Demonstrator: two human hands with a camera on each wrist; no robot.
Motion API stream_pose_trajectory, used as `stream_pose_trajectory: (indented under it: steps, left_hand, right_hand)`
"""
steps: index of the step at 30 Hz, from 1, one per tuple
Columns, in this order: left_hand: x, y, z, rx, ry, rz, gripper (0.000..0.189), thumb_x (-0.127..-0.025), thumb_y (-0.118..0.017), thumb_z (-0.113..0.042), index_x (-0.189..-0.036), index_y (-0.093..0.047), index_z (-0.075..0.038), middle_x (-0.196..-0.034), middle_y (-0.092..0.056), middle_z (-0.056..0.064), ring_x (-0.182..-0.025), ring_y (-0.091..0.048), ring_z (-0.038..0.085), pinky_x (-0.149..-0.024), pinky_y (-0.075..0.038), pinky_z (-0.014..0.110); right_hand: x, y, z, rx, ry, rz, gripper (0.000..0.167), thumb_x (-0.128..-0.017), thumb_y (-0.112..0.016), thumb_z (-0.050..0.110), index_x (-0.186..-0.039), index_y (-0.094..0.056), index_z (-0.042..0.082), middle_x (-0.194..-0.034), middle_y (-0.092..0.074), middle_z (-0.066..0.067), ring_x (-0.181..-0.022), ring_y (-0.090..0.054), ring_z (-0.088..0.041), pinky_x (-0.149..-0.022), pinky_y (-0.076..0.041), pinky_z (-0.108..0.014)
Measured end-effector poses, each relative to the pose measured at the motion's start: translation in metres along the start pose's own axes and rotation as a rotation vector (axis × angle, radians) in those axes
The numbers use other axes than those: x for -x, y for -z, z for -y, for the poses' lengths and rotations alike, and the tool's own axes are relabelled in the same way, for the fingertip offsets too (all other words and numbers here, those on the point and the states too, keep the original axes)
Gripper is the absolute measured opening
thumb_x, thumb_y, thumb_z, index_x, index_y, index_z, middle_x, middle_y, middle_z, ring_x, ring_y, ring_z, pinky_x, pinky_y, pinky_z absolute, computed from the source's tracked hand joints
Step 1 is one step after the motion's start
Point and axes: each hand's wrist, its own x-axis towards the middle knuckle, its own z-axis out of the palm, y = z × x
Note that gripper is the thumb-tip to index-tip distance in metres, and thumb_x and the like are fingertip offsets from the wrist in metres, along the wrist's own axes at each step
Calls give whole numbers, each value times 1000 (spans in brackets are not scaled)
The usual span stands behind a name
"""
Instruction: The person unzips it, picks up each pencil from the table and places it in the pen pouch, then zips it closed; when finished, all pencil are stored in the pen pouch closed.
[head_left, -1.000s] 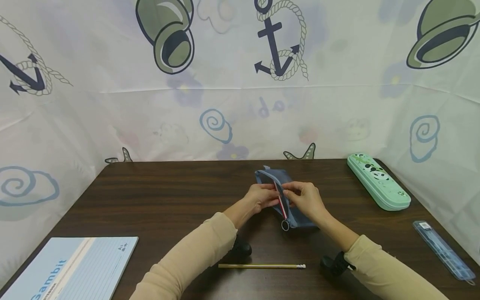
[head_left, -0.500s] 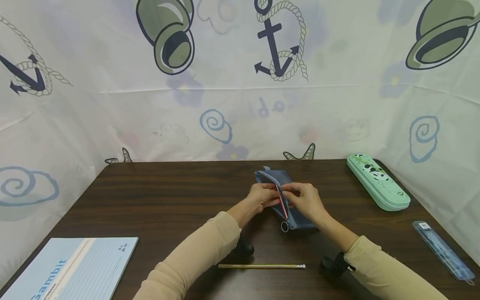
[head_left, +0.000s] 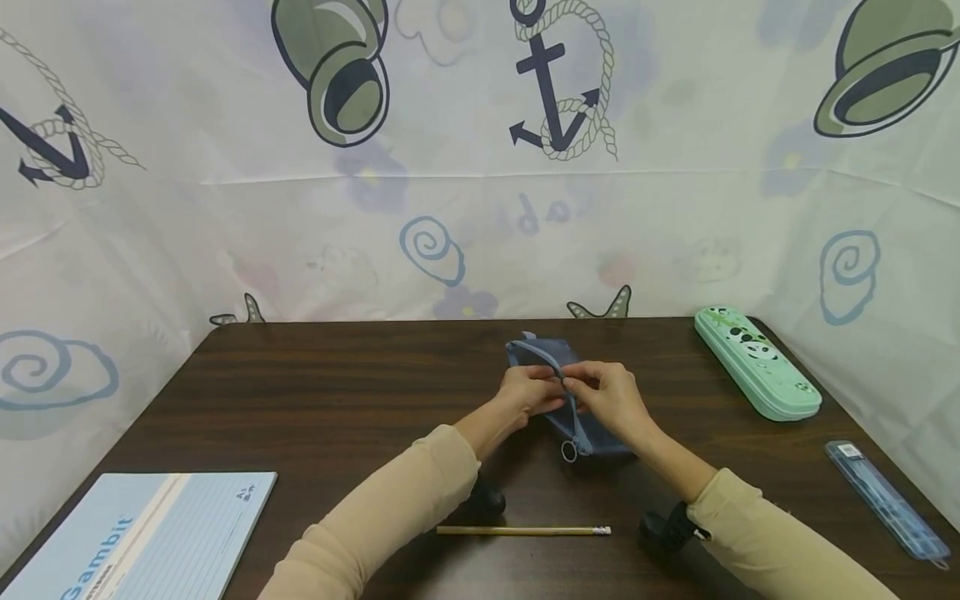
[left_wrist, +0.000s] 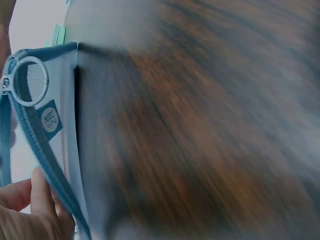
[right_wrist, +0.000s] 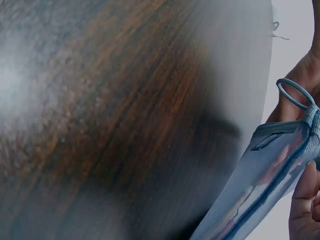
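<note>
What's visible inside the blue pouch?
Through the mesh of the blue pouch, blurred reddish and pale shapes show, too unclear to identify. Fabric and both hands hide the rest.

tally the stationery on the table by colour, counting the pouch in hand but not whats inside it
Blue: 3 (pouch, notebook, slim packet)
Mint green: 1 (case)
Gold: 1 (pencil)
Total: 5
</note>
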Motion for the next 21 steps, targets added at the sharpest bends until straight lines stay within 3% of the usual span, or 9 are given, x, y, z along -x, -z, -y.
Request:
stream_pose_trajectory:
  steps: [3,5,10,13,16,21]
  left_hand:
    - [9,8,-2,-36,-24,83,38,-88,-60,3,-126,-55,5,-114,-64,19,-89,-68,20,-78,-56,27]
    - [16,16,-3,-89,-19,179,32,-90,-60,0,-121,-58,5,-103,-66,14,-84,-67,16,-79,-56,27]
    - [40,41,-2,-357,76,561,26,-91,-59,-2,-116,-59,6,-89,-65,0,-81,-63,10,-81,-55,30]
    - [55,53,2,-548,89,754,23,-89,-62,0,-110,-61,6,-87,-66,-1,-79,-62,9,-77,-56,27]
    - [67,61,8,-663,59,828,20,-82,-67,5,-102,-64,5,-83,-66,2,-74,-61,7,-68,-54,21]
    - [80,64,13,-777,-37,839,21,-75,-72,9,-93,-66,1,-79,-63,2,-70,-59,6,-62,-49,15]
  right_hand:
    - [-1,3,-2,8,3,-16,19,-89,-61,-1,-106,-67,-7,-96,-69,-23,-60,-66,-19,-56,-57,-33]
    - [-1,5,-3,18,-4,-28,20,-89,-61,0,-106,-67,-6,-96,-69,-23,-60,-66,-19,-56,-57,-32]
    - [0,10,-6,15,-30,-51,20,-88,-62,0,-106,-67,-6,-93,-69,-23,-59,-65,-17,-56,-56,-30]
    - [0,12,-7,13,-42,-61,20,-88,-62,0,-106,-67,-7,-90,-69,-23,-57,-64,-17,-55,-56,-30]
    - [-1,13,-8,18,-52,-65,20,-88,-62,0,-106,-67,-6,-90,-69,-23,-56,-64,-17,-56,-56,-34]
    - [-1,14,-9,14,-65,-65,19,-88,-62,0,-106,-67,-6,-89,-69,-23,-56,-63,-16,-57,-56,-36]
